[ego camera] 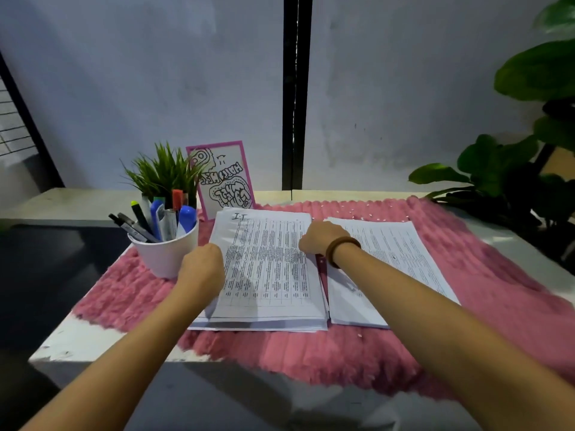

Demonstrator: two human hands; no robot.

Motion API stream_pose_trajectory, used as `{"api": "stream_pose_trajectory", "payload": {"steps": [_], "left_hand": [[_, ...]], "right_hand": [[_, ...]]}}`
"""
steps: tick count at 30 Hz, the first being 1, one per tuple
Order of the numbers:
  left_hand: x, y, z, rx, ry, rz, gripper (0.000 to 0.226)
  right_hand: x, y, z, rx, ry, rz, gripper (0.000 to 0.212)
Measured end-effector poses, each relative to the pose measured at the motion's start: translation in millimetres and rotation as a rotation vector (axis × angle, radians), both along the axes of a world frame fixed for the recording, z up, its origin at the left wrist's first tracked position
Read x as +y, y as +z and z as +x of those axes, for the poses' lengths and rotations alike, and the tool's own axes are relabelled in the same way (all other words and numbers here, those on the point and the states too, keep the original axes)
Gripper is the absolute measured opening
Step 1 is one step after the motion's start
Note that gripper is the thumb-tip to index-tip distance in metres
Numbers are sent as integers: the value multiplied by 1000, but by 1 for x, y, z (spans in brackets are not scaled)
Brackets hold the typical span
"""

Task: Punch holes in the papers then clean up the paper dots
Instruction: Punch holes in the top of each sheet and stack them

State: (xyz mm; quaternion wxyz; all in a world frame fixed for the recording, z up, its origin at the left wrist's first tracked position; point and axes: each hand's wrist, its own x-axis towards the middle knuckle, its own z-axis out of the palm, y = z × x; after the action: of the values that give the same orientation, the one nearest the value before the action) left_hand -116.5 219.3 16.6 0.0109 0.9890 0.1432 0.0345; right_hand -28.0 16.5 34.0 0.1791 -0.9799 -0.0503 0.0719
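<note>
Now noted: left hand [202,265] at the left long edge of the left paper stack [267,275], fingers curled over that edge and gripping it. Right hand [320,237] at the opposite long edge, knuckles up and fingers tucked under; cannot tell whether clamped on the sheets or only resting there. Brown bracelet [342,250] on the right wrist.

Left stack flat on the pink mat [311,362], long axis running away from the body toward the wall, heading end farthest. Near corners fanned, sheets not squared. Right paper stack [401,259] just beside it, nearly touching at the near end, long axis skewed with the near end swung rightward.

Edges and room: white cup of pens [168,253] just beside the left hand, so tight on that side. Pink-bordered card [221,175] and small grass plant [165,172] behind the cup, near the stack's far left corner. Wide strip of mat showing right of the right stack and another along the near table edge [93,343]. Paper dots [353,216] scattered on the mat beyond the stacks; one more near the front.
</note>
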Motion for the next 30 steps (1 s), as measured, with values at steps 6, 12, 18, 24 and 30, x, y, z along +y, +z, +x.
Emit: {"api": "stream_pose_trajectory", "payload": {"steps": [6,12,18,24,30], "left_hand": [[-5,1,-3,-56,4,-49,17],[-58,13,2,-237,-199,-166,20],[-140,0,59,-210,-374,-483,44],[-183,-29,127,-146,-202,-607,36],[-187,-54,149,-344,-148,-767,37]], "right_hand": [[-10,0,7,-54,35,-3,24],[-70,15,49,-178,-114,33,27],[-116,-12,88,-38,-59,3,24],[-127,-36,108,-95,-60,199,21],[-131,-50,113,-164,-67,211,24]]}}
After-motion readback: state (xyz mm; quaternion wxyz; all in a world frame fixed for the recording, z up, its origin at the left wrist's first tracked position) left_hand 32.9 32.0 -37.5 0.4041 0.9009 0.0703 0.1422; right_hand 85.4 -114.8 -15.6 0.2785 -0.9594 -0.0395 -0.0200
